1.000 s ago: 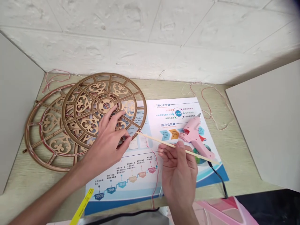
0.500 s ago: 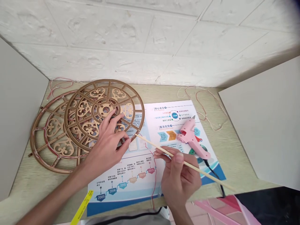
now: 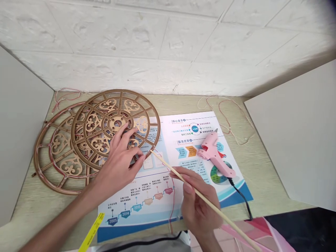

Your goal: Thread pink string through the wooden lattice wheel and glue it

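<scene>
And here's the big change: the thin wooden stick (image 3: 162, 162) has swung, its far end dropping from about 4 o'clock to nearly 5, right down at the bottom edge of the view, above a pink plastic object (image 3: 252, 231). The near tip holds its spot at the rim of the brown lattice disc (image 3: 115, 92), around that disc's 4 o'clock. The right hand (image 3: 198, 203) is pinching the stick between thumb and curled fingers. The left hand (image 3: 117, 164) stays spread, its fingers (image 3: 131, 128) resting on the disc's lattice just below the hub.

A second lattice disc (image 3: 36, 157) lies at 9 o'clock, partly under the first, which overlaps a printed poster (image 3: 147, 213). Over on the poster at 3 o'clock sits a pink glue gun (image 3: 210, 150), its black cord (image 3: 243, 199) running down toward 5 o'clock.

Room to move? There's a strip of pale desk (image 3: 270, 168) before the white partition (image 3: 296, 140) at 3 o'clock. Another partition (image 3: 23, 140) stands close by the lower disc at 9 o'clock, with a white textured wall (image 3: 168, 45) at 12. Red thread (image 3: 225, 115) loops across the desk at 1 o'clock.
</scene>
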Demonstrator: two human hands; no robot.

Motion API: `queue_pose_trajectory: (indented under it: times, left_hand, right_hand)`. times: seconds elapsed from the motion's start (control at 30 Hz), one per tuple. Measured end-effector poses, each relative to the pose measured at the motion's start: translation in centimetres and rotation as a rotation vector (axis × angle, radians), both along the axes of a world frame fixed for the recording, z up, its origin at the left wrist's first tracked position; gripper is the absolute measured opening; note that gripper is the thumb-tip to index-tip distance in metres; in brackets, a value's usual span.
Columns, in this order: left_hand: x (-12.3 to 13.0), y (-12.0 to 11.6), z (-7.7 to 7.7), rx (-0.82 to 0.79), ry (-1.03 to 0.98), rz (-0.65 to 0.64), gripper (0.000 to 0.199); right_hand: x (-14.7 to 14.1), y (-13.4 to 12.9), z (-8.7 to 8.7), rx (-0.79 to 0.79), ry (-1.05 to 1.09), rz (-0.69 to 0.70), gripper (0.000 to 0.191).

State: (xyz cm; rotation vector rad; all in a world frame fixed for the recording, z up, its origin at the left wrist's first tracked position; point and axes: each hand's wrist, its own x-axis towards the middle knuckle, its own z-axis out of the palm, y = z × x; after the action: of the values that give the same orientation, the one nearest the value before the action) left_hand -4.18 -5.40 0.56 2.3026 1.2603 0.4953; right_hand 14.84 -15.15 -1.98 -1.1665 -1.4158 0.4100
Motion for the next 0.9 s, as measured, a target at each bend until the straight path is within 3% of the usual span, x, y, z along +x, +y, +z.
queue_pose_trajectory:
  times: [0.4,0.57,0.7,0.9]
  left_hand:
    - [-0.1,-0.1,0.1,-0.032,0.01,-0.001,0.031]
    - [0.0,-0.1,0.1,-0.035,0.01,-0.002,0.031]
    - [0.0,-0.1,0.1,-0.047,0.012,0.003,0.032]
    - [0.0,-0.1,-0.2,-0.05,0.021,0.004,0.031]
  right_hand:
    - [1.8,0.3,1.5,0.015,-0.24,0.173,0.048]
    - [3.6,0.6,2.0,0.068,-0.42,0.328,0.058]
    - [4.9,1.0,2.4,0.086,-0.522,0.444,0.049]
    - [5.4,1.8,3.8,0.132,-0.692,0.477,0.04]
